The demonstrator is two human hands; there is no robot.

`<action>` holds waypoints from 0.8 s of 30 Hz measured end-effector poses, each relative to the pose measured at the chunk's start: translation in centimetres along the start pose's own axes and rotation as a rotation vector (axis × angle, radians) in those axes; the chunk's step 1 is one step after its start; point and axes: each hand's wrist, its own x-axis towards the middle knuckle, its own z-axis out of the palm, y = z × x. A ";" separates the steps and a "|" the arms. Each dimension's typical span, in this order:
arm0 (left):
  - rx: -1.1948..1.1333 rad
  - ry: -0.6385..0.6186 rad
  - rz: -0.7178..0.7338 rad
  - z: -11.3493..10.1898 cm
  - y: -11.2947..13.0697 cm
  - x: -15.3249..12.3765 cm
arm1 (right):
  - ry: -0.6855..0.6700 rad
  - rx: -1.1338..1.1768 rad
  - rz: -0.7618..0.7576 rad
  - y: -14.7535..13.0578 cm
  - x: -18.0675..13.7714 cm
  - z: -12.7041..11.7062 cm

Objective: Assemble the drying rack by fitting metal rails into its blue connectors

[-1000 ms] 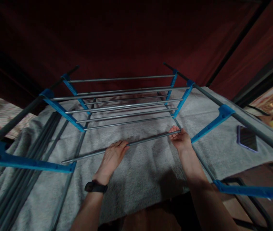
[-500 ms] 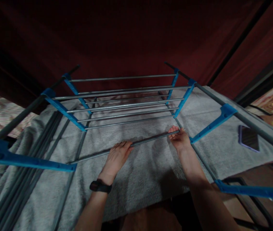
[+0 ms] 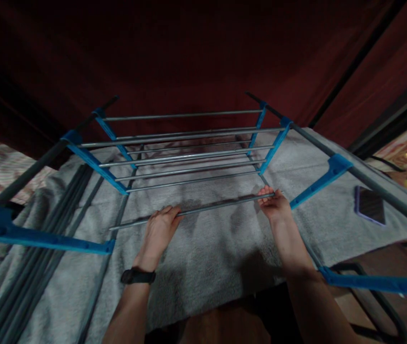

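Note:
Across the middle of the frame, a thin grey metal rod (image 3: 221,205) is held nearly level between both my hands. My left hand (image 3: 162,229), with a dark band on its wrist, is closed around it left of centre. Near its right end, my right hand (image 3: 274,204) pinches it with thumb and fingers, palm partly turned up. The rod's left end lies just beyond the tip of the left blue plastic bracket (image 3: 56,241). A matching right bracket (image 3: 320,184) is beside my right hand. Beyond stands the rack (image 3: 189,155), with several rods spanning its blue brackets.
Several loose grey tubes (image 3: 41,267) lie along the left on a grey blanket (image 3: 203,277). A phone (image 3: 370,205) rests at the right. Another blue bracket (image 3: 379,282) juts out at lower right, over a dark metal frame (image 3: 386,308). Dark red fabric (image 3: 189,52) hangs behind.
The rod has shifted right and slightly away from me, its left end leaving the left bracket's tip. My left hand has slid left along it; my right hand has moved a little right.

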 end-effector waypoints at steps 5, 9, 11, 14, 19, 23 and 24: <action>-0.006 -0.002 0.026 0.1 0.6 0.0 | -0.011 -0.001 0.009 -0.1 0.0 0.0; 0.004 -0.040 0.051 0.5 1.4 0.1 | -0.043 -0.018 0.023 0.2 0.0 0.1; 0.015 -0.058 0.055 0.6 1.8 0.1 | -0.061 -0.030 0.031 0.5 0.0 0.1; 0.009 -0.078 0.059 0.7 2.4 0.1 | -0.069 -0.051 0.057 1.0 -0.1 0.1; 0.005 -0.102 0.066 0.7 3.1 0.0 | -0.103 -0.028 0.109 2.1 -0.2 0.2; -0.009 -0.088 0.062 0.5 2.9 -0.1 | -0.112 -0.030 0.145 2.5 -0.2 0.3; -0.009 -0.082 0.052 0.4 2.7 -0.1 | -0.109 -0.032 0.147 2.4 -0.3 0.3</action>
